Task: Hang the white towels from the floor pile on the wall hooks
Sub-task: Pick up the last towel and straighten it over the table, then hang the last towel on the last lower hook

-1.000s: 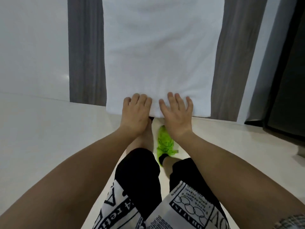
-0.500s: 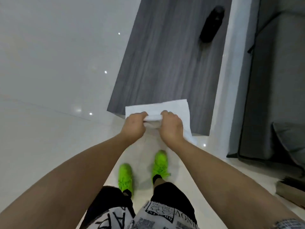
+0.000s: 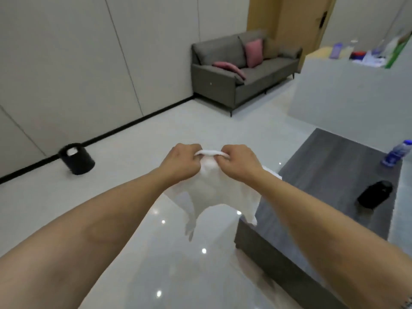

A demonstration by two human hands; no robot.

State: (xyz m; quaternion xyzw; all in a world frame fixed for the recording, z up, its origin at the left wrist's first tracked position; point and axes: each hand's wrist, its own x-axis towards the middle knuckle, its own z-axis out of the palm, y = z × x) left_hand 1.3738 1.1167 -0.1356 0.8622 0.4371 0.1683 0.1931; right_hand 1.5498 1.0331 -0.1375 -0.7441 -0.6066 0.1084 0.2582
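Left hand (image 3: 181,162), right hand (image 3: 239,162) each grip white towel (image 3: 214,192); fingertips buried in cloth.

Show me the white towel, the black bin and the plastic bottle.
white towel (image 3: 211,192), head view, its hanging middle.
black bin (image 3: 78,160), head view, its side wall.
plastic bottle (image 3: 395,153), head view, its body.

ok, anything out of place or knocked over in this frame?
Two things lie on their sides on the grey table: a clear bottle with a blue cap and a black cylinder. No spill shows. The white towel hangs bunched between the left hand and right hand. No hooks in view.
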